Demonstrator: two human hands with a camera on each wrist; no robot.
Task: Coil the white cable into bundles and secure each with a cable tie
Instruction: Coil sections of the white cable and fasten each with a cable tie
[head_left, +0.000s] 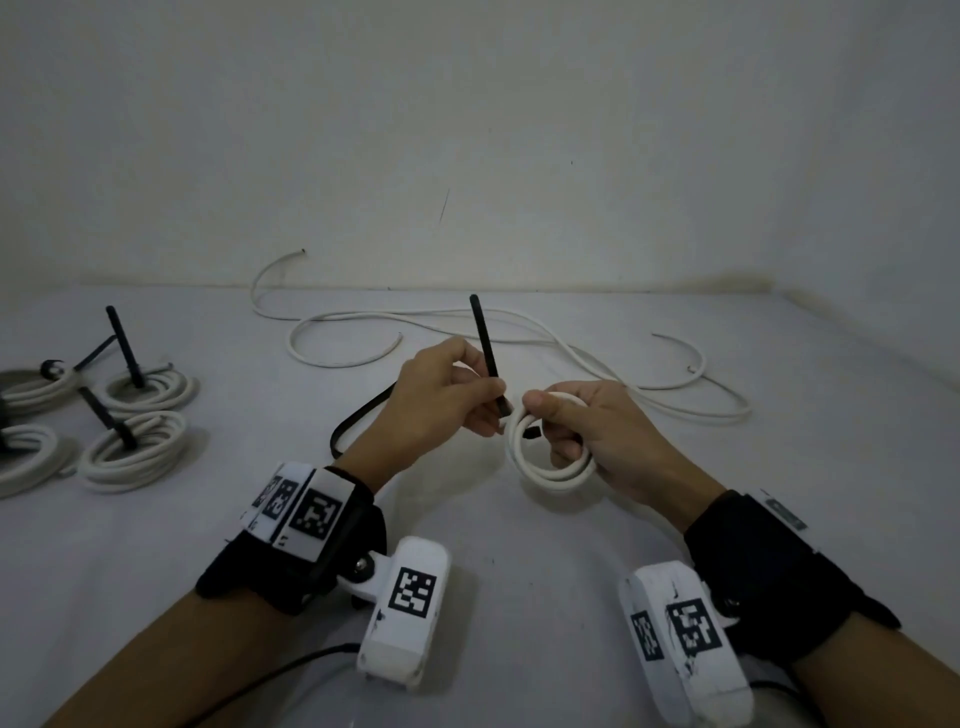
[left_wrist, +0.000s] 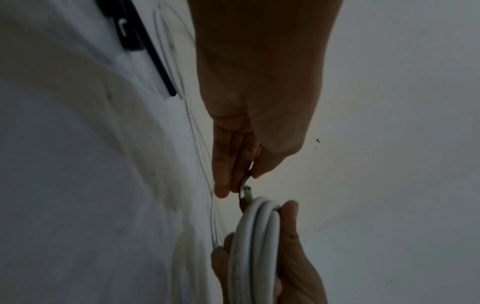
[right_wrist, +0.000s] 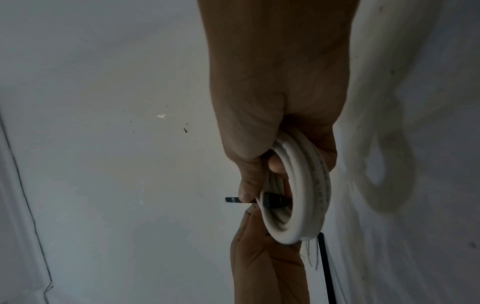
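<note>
A small coil of white cable (head_left: 545, 467) hangs above the white table, gripped by my right hand (head_left: 587, 436) with the thumb on top and fingers through the loop. The same coil (right_wrist: 298, 197) fills the right wrist view, with the black head of a cable tie (right_wrist: 272, 200) inside the ring. My left hand (head_left: 452, 395) pinches the black cable tie (head_left: 485, 353) just beside the coil, its tail pointing up. In the left wrist view my left fingers (left_wrist: 226, 164) hold the tie above the coil (left_wrist: 257, 246).
Several tied white coils (head_left: 135, 447) with black ties lie at the table's left. Loose white cable (head_left: 519, 332) snakes across the back near the wall. Another black tie (head_left: 358, 415) lies under my left wrist.
</note>
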